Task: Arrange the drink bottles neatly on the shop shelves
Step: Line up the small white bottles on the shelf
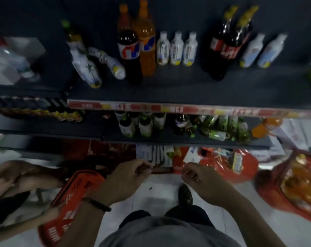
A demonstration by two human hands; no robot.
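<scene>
Shelved bottles (176, 49) stand above left grip (129, 177), right grip (197, 173).

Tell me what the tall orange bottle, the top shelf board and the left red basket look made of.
Tall orange bottle: clear glossy plastic, probably; the drink's colour shows through and highlights glint on it. Top shelf board: dark matt painted metal, likely; flat, no shine, though blur leaves it open. Left red basket: moulded plastic, with slotted walls.

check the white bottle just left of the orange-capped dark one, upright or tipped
Tipped: the white bottle lies slanted on its side.
</scene>
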